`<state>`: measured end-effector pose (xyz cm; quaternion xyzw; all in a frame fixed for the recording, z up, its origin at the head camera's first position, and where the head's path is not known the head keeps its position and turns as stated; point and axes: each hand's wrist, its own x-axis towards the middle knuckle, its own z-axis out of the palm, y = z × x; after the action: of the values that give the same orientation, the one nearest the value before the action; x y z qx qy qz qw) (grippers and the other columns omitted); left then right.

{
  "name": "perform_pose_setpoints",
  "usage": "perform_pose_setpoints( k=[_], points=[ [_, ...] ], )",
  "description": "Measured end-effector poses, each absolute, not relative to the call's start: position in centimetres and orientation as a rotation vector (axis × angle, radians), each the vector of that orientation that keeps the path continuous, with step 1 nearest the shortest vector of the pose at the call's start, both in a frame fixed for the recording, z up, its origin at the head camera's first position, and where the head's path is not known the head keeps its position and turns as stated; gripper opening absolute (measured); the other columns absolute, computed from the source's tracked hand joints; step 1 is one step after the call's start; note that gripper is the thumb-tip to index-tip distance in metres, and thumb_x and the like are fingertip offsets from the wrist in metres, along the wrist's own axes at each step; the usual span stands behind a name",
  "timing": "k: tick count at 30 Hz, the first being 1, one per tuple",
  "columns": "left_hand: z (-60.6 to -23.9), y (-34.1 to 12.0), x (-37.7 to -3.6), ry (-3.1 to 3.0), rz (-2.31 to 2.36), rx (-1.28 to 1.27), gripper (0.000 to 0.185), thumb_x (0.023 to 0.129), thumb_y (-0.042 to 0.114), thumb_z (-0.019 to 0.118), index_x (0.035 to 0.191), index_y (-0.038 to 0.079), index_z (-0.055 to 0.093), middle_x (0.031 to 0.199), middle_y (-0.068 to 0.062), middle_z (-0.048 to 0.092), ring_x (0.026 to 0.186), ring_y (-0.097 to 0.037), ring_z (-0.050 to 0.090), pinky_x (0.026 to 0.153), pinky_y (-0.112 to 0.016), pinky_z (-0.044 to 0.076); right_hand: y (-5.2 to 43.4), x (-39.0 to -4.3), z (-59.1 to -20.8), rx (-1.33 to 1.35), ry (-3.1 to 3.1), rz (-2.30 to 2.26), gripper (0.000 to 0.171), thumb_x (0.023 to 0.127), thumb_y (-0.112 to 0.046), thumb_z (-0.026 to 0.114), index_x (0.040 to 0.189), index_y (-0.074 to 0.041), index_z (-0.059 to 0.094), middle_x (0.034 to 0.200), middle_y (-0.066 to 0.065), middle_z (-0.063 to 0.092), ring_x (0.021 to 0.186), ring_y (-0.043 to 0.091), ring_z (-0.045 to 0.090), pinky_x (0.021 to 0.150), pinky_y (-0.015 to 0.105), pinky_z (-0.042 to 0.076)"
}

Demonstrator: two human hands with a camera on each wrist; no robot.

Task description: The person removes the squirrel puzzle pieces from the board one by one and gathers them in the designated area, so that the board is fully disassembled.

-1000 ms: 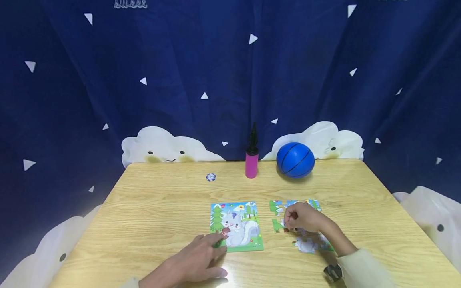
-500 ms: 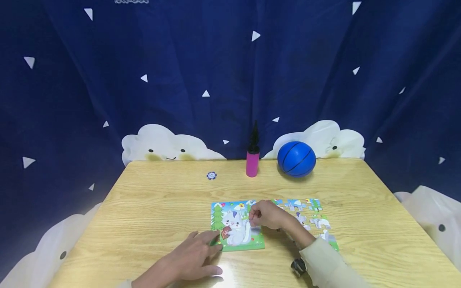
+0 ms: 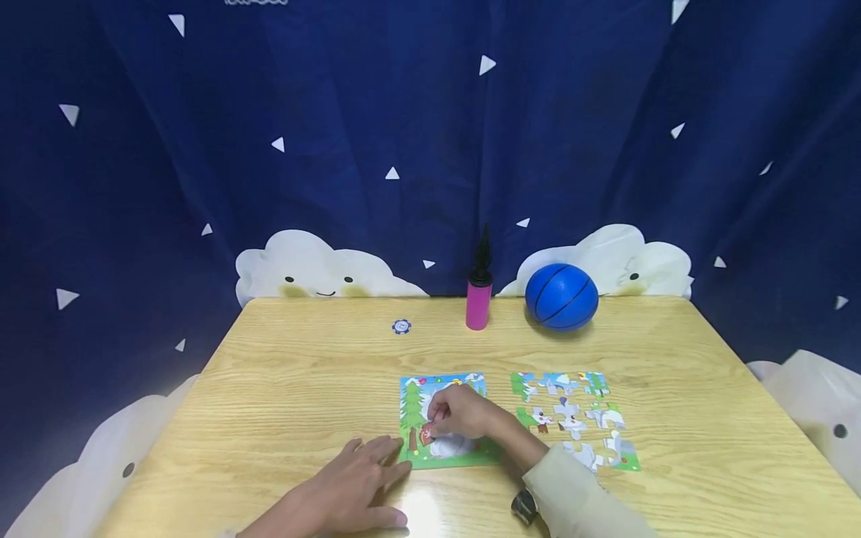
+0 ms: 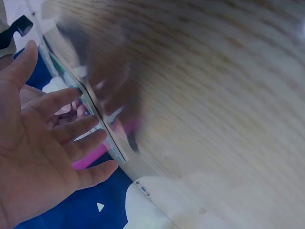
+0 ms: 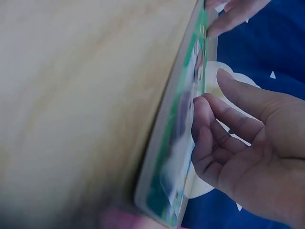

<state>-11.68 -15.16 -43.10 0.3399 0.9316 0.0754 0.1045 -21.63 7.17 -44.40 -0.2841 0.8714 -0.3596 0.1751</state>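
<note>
Now, head view: the right hand [image 3: 460,415] sits over the puzzle board [image 3: 447,422] near the tabletop's [image 3: 303,388] front edge, fingers curled; a second ago it was over the loose pieces [image 3: 572,418] to the right, so a piece has probably been carried across (piece itself too small to confirm, so grip status: cannot tell). Left hand [image 3: 359,482] lies flat with fingers extended, fingertips at the board's near-left corner, position unchanged, steadying it. Pink pump [image 3: 478,299], blue ball [image 3: 561,296] and a small token [image 3: 401,326] stand well apart at the far edge. Left wrist view: blurred; palm open, fingers [image 4: 78,129] straight against the board's edge. Right wrist view: fingers [image 5: 209,129] bent, tips touching the board face [image 5: 183,119]; judged a fitting step, most pieces still outside.
</note>
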Motion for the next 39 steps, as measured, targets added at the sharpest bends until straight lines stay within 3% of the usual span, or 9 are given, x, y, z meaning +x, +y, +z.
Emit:
perform_pose_setpoints(
  k=[8, 15, 25, 39],
  points=[
    [-43.3, -15.1, -11.7, 2.744, 0.179, 1.014, 0.069, 0.082, 0.066, 0.053, 0.135, 0.022, 0.054, 0.145, -0.014, 0.045, 0.135, -0.032, 0.041, 0.101, -0.059, 0.038, 5.9, -21.0, -44.5, -0.779, 2.443, -1.041, 0.016, 0.078, -0.005, 0.073, 0.092, -0.001, 0.068, 0.075, -0.001, 0.062, 0.069, 0.006, 0.052, 0.062, 0.018, 0.045],
    [-43.5, -15.1, -11.8, 2.769, 0.150, 1.066, 0.067, 0.083, 0.065, 0.052, 0.134, 0.021, 0.056, 0.143, -0.012, 0.047, 0.135, -0.030, 0.042, 0.099, -0.058, 0.040, 5.4, -20.8, -44.7, -0.726, 2.443, -0.999, 0.022, 0.081, -0.004, 0.069, 0.101, 0.002, 0.065, 0.073, 0.000, 0.061, 0.064, 0.007, 0.051, 0.059, 0.018, 0.044],
    [-43.6, -14.9, -11.8, 2.754, 0.150, 1.069, 0.066, 0.084, 0.063, 0.053, 0.133, 0.019, 0.056, 0.144, -0.014, 0.046, 0.134, -0.032, 0.043, 0.098, -0.060, 0.041, 5.3, -20.9, -44.5, -0.723, 2.478, -1.029, 0.009, 0.084, 0.000, 0.062, 0.089, -0.007, 0.063, 0.071, -0.003, 0.058, 0.065, 0.008, 0.053, 0.057, 0.019, 0.043],
    [-43.6, -15.0, -11.7, 2.793, 0.121, 1.070, 0.065, 0.085, 0.063, 0.052, 0.132, 0.020, 0.057, 0.142, -0.011, 0.047, 0.134, -0.029, 0.043, 0.100, -0.055, 0.040, 9.2, -21.6, -43.3, -0.748, 2.410, -1.155, 0.004, 0.085, 0.001, 0.060, 0.089, -0.001, 0.061, 0.074, 0.003, 0.060, 0.064, 0.011, 0.049, 0.051, 0.019, 0.037]
  ],
)
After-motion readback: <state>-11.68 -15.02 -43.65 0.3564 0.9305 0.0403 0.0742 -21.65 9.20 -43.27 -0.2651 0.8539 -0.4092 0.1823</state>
